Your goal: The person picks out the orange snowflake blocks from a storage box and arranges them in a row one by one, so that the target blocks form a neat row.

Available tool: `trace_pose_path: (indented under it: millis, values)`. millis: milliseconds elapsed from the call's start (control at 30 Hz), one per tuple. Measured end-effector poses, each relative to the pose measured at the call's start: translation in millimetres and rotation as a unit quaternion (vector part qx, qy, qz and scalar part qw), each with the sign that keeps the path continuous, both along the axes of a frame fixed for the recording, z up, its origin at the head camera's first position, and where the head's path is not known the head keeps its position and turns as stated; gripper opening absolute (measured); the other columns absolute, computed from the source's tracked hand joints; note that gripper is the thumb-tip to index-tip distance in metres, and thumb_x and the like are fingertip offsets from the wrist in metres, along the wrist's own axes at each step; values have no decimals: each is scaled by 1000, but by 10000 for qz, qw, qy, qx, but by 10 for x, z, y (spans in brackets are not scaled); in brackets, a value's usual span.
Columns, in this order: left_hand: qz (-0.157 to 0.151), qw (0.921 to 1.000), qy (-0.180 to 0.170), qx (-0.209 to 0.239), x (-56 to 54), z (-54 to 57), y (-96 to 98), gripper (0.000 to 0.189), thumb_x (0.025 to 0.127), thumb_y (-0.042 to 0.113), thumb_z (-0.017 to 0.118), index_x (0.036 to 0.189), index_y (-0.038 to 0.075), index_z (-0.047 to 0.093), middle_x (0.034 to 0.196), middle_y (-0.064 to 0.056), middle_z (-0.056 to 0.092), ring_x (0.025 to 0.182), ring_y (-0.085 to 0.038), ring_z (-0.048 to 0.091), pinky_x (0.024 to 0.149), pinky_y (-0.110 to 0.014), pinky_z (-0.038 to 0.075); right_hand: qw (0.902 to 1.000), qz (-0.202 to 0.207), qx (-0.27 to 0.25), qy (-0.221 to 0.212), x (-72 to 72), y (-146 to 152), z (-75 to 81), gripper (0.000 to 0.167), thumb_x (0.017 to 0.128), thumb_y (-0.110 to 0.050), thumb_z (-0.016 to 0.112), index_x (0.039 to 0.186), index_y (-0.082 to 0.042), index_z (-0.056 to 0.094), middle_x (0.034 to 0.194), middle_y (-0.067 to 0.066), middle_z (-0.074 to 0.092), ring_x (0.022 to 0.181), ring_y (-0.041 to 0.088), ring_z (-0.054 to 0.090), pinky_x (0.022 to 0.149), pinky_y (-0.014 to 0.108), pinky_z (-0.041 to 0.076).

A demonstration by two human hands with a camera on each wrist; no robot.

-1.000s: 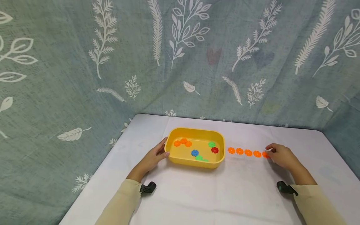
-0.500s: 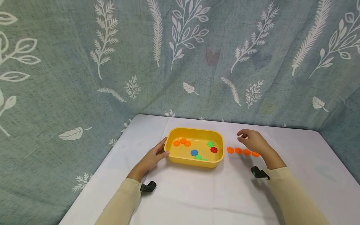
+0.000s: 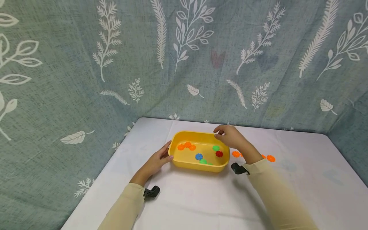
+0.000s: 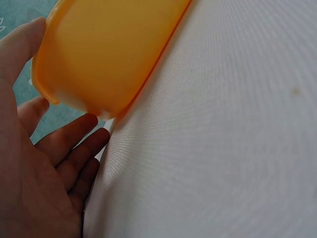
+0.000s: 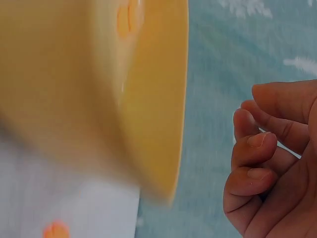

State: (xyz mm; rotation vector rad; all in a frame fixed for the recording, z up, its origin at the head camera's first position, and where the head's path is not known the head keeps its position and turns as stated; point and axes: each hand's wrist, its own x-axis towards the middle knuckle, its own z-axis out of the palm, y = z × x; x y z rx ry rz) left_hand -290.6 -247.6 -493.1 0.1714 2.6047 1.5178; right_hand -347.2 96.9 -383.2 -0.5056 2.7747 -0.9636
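My left hand [image 3: 154,162] holds the left end of a yellow plastic tub [image 3: 191,165], its thumb at the rim and its fingers around the end wall in the left wrist view. My right hand [image 3: 232,138] hovers by the tub's back right corner, fingers loosely bent and nothing between them. Inside the tub lie small flower-shaped plastic discs: a few orange discs [image 3: 187,145], a blue disc [image 3: 199,157], a red disc [image 3: 219,154] and green discs [image 3: 216,148]. Right of the tub runs a row of orange discs [image 3: 271,158], partly hidden by my right forearm.
A white cloth [image 3: 189,201] covers the table. Green-grey fabric with white leaf prints [image 3: 178,95] hangs behind it and along the left. Each wrist carries a small black camera [image 3: 152,191].
My right hand has let go of the orange disc at the row's right end, lifted and swung left to the tub's back right corner. The left hand stays in place.
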Motion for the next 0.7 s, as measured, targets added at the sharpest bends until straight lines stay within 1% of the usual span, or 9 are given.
trace_pose_path:
  millis: [67,233,300,400,533,633,700]
  values:
    - [23,10000,0,6,-2,10,-1,75,88,49,67,150,50,25,149,0,42,137,-24,38,109,-55,28,9999,149,28,57,15,-145,-16,31,98,-24,59,125,-9,62,102,6,61,84,23,57,73,34,53]
    - [-54,9999,72,58,-2,-7,-10,77,88,48,67,153,42,25,149,-2,43,136,-25,39,110,-54,28,9987,480,127,93,66,-432,-104,29,98,-22,60,124,-9,63,99,3,61,79,21,57,67,31,52]
    - [-108,9999,93,87,-1,-18,-10,78,89,48,67,154,39,25,148,-2,45,136,-25,40,110,-53,27,9983,552,176,85,81,-516,-134,29,97,-22,60,124,-9,63,99,2,61,79,21,57,68,31,52]
    - [-156,9997,130,94,-5,-25,-15,78,89,46,67,154,38,25,147,-3,46,135,-25,41,111,-53,27,9976,634,262,130,95,-640,-170,30,97,-21,60,124,-8,64,101,3,62,82,19,57,74,34,51]
    - [-158,9996,184,111,-10,-16,-30,78,90,44,68,154,37,25,147,-4,46,135,-25,41,111,-52,27,9960,683,532,241,94,-823,-218,30,98,-24,59,123,-9,64,101,2,63,83,16,58,79,36,51]
    - [-162,9997,165,127,-9,-9,-29,77,90,45,68,154,38,25,147,-4,46,135,-25,41,111,-51,27,9949,598,740,321,83,-942,-269,30,97,-26,60,121,-10,65,98,1,63,80,15,58,76,34,51]
    - [-164,9997,142,124,-1,-2,-22,77,90,45,67,154,40,25,148,-4,45,136,-25,40,111,-51,27,9953,496,783,298,74,-1003,-305,30,96,-26,62,120,-9,65,96,2,63,79,16,57,74,33,51]
